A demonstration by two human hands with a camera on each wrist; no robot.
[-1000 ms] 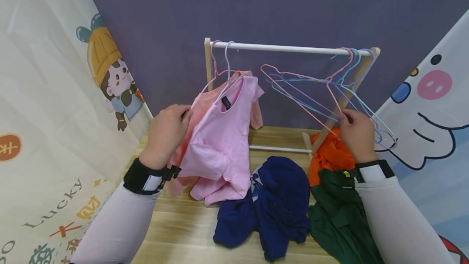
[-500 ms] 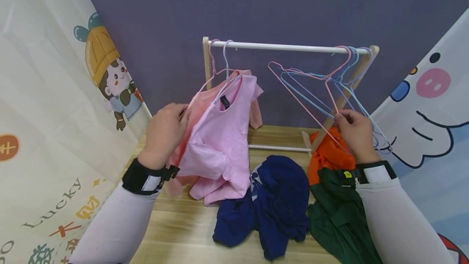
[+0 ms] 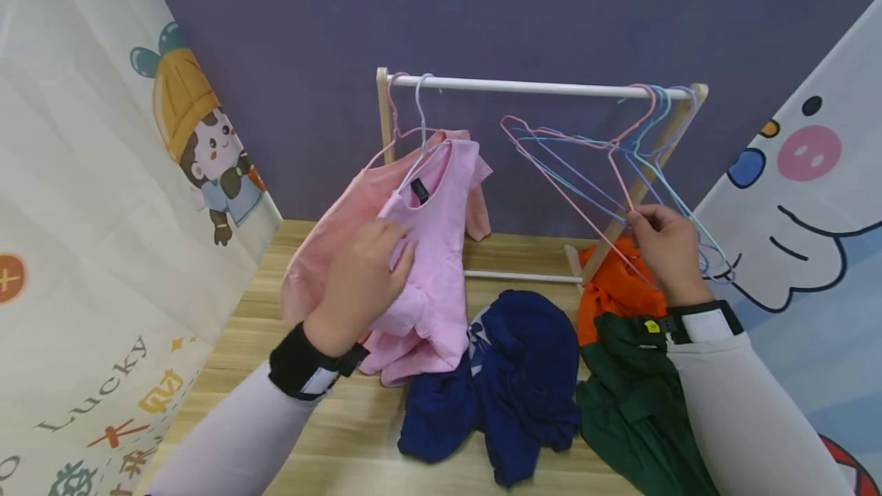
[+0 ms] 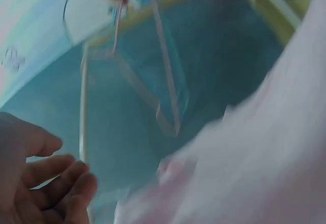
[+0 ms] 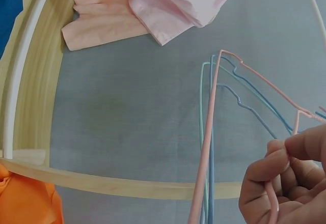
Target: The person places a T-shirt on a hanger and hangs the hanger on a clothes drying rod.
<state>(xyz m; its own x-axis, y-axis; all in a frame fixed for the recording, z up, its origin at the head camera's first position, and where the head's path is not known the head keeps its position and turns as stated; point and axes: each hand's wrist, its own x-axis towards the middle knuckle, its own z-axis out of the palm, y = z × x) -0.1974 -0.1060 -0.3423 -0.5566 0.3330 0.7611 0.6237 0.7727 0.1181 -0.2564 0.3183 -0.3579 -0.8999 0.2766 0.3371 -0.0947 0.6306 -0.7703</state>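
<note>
Pinches the bare pink hanger point(image 5: 207, 137) with the right hand point(image 3: 667, 251); holds the left hand point(image 3: 365, 274) loosely parted near the lilac-pink shirt point(image 3: 441, 251).

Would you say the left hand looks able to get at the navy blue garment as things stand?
Probably yes: the left hand seems to hold nothing, and the navy blue garment lies largely uncovered beside the front pink shirt.

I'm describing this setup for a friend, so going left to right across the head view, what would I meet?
Printed cartoon figure, left hand, pale pink shirt, navy garment, right hand, printed pink snout.
</note>
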